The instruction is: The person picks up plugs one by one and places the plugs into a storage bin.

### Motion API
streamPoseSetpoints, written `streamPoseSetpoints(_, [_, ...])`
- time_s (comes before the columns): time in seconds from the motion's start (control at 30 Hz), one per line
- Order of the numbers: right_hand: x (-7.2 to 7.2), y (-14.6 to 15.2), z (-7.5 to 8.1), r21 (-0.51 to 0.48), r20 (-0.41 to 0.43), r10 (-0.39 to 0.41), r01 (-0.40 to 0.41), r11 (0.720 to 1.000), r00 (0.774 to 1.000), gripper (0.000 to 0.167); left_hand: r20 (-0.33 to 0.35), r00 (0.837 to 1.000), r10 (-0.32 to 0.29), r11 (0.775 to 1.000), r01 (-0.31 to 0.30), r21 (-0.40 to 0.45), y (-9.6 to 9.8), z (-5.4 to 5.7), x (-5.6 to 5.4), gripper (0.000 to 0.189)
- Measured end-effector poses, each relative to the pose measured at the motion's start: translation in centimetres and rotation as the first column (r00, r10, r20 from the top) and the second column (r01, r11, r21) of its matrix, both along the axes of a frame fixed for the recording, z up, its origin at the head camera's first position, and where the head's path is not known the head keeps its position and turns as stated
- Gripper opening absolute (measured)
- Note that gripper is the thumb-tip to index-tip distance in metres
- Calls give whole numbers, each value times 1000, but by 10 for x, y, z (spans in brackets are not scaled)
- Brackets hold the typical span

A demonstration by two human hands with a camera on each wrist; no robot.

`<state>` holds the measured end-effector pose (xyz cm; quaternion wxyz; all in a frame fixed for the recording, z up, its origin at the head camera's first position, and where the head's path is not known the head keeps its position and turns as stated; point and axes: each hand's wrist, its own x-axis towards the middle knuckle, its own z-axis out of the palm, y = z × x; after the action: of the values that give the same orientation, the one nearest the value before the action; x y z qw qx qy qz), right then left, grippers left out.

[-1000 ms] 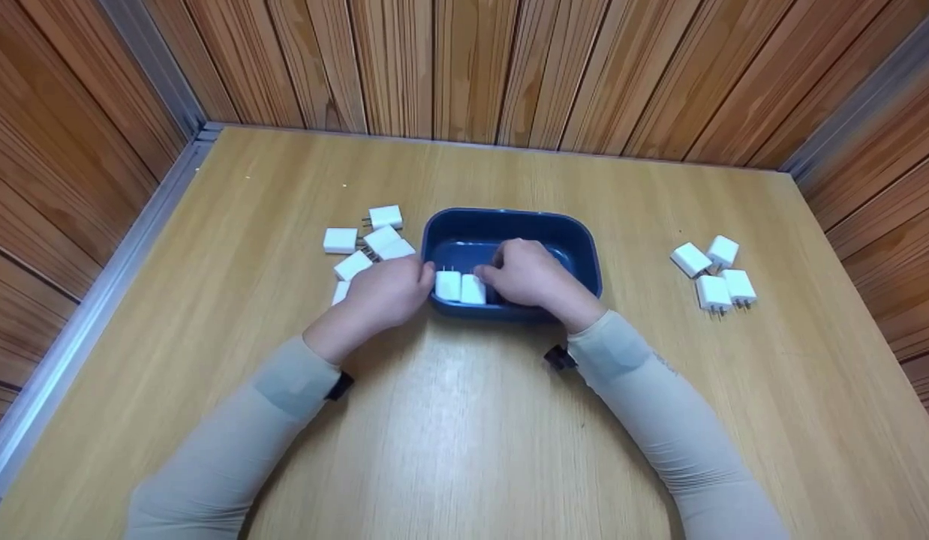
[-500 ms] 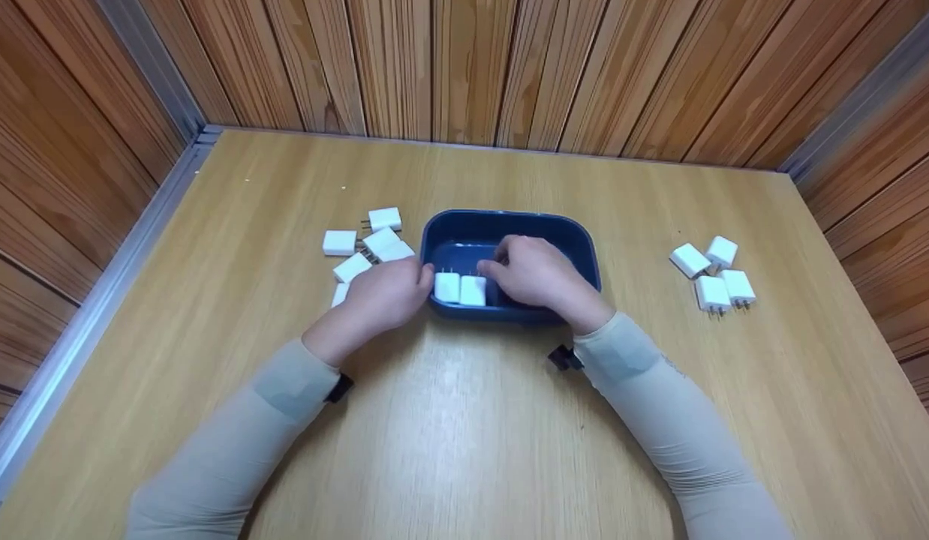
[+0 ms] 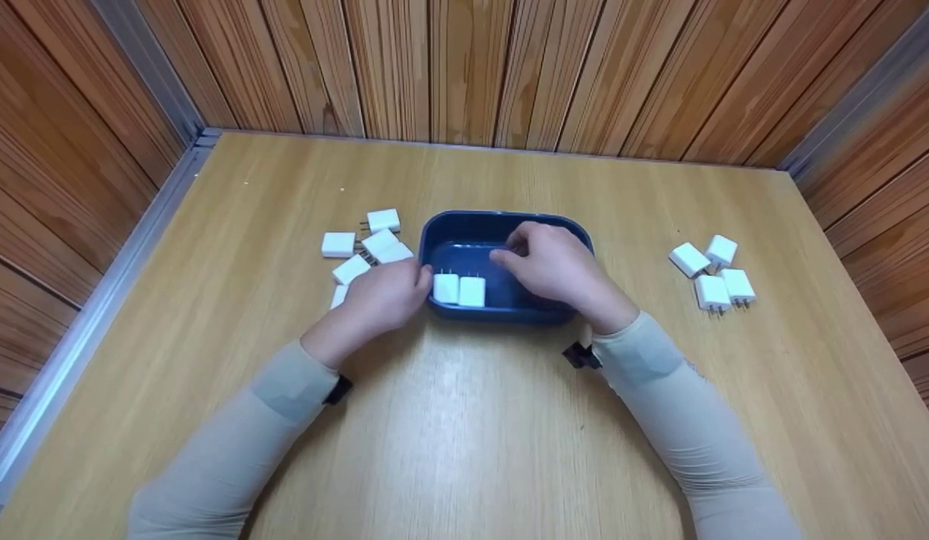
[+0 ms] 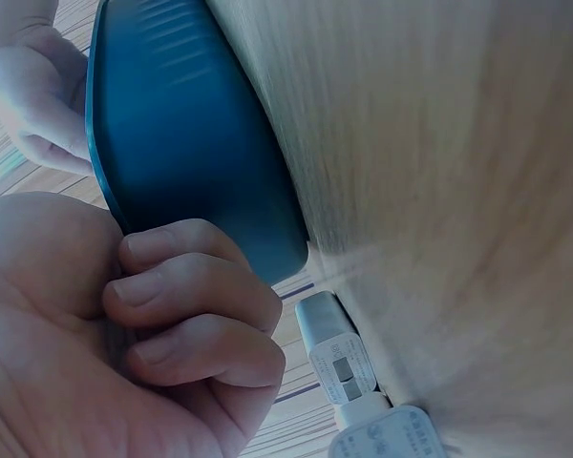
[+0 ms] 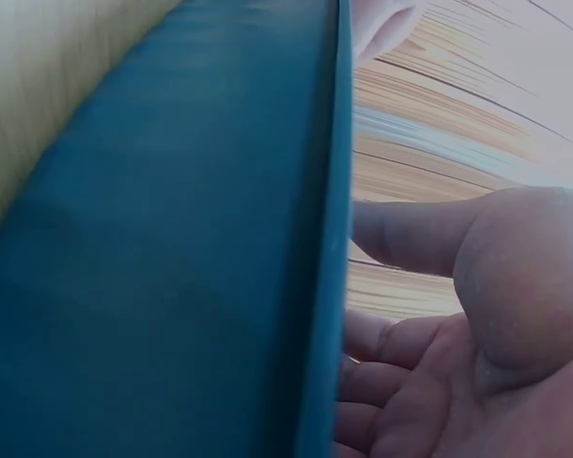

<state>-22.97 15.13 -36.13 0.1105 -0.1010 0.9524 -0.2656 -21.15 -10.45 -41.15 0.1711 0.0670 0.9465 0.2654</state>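
Note:
Two white plug adapters (image 3: pixel 471 292) stand side by side in the near left corner of a dark blue plastic bin (image 3: pixel 502 313), prongs toward the far side. My left hand (image 3: pixel 386 294) holds the bin's left rim. Its curled fingers lie against the outside wall in the left wrist view, while the thumb and fingertip contact is partly hidden. Over the bin's right half is my right hand (image 3: pixel 558 266), thumb apart from the loosely bent fingers and nothing seen between them. The bin wall hides its fingertips in the right wrist view.
Left of the bin lie several white plug adapters (image 3: pixel 338 244), some partly behind my left hand. Another group of adapters (image 3: pixel 713 292) lies on the right of the wooden table (image 3: pixel 464 435). Wood-panelled walls (image 3: pixel 464 71) border the table's back and sides.
My right hand has drawn back from the second adapter, moving right and slightly up, its thumb and fingers spreading. Both adapters stay in the corner. The left hand keeps its place at the rim.

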Motion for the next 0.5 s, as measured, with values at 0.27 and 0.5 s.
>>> streamPoseSetpoints(0.27, [2, 17, 6, -27, 22, -47, 48, 998, 999, 53, -16, 1000, -3, 1000, 2, -15, 0, -1, -1, 50])
streamPoseSetpoints(0.5, [1, 35, 5, -4, 28, -86, 86, 996, 996, 54, -2, 1000, -1, 1000, 1, -11, 0, 0, -1, 48])
